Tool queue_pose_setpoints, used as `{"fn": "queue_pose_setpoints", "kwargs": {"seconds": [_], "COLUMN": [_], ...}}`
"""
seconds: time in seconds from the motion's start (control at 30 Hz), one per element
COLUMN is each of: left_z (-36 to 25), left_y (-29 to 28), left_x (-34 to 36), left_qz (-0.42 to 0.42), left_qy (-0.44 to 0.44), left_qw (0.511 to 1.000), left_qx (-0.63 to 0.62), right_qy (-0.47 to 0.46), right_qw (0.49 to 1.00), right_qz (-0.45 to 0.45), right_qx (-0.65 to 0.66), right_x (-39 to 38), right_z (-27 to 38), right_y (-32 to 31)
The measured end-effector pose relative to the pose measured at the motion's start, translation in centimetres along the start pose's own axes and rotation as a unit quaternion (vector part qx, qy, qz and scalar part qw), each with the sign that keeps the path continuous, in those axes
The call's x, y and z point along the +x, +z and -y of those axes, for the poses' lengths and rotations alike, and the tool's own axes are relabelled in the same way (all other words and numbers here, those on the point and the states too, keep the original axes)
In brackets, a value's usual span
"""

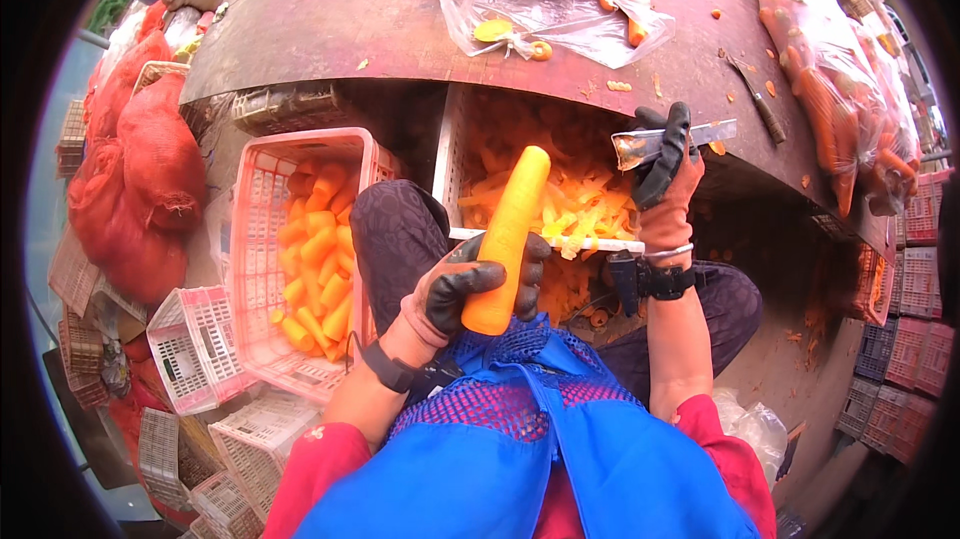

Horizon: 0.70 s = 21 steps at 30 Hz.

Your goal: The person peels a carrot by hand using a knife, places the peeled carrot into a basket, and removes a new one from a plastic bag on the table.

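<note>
Head view: my black-coated left hand grips a smooth, tapering carrot, my right hand clasping a straight metal peeler.

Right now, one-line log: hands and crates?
left hand: holding carrot | right hand: holding metal-bladed tool | pink crate: carrots | white container: orange peelings

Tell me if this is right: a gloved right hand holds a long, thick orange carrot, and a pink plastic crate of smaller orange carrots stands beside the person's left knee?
Almost: the head view shows the gloved left hand, not the right hand, holding the thick orange carrot. The pink plastic crate of smaller carrots stands beside the left knee.
</note>
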<state>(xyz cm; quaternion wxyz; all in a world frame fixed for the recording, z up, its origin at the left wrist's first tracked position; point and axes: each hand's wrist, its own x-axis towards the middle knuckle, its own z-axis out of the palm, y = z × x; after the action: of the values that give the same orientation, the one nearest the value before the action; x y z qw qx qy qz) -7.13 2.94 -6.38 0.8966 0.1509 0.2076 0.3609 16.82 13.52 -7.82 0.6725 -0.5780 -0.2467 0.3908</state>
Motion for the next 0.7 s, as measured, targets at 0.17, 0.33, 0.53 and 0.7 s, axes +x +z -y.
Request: {"fn": "queue_pose_setpoints", "kwargs": {"seconds": [0.17, 0.33, 0.53, 0.7], "left_z": [-0.1, 0.5, 1.1, 1.1], "left_y": [-1.2, 0.4, 0.0, 0.4], "left_x": [0.2, 0.7, 0.7, -0.3], "left_qz": [-0.091, -0.126, -0.095, -0.135], "left_qy": [-0.014, 0.088, 0.111, 0.123], "left_qw": [0.959, 0.774, 0.762, 0.700], "left_qx": [0.267, 0.614, 0.630, 0.691], "right_qy": [0.006, -0.059, -0.092, -0.043], "right_qw": [0.994, 0.991, 0.955, 0.994], "right_qz": [0.070, 0.118, 0.282, 0.071], "right_qx": [0.082, 0.028, -0.027, 0.067], "right_x": [-3.7, -6.3, -7.9, 0.3], "right_z": [0.6, 0.9, -0.7, -0.4], "right_y": [-0.4, -1.5, -0.9, -0.1]}}
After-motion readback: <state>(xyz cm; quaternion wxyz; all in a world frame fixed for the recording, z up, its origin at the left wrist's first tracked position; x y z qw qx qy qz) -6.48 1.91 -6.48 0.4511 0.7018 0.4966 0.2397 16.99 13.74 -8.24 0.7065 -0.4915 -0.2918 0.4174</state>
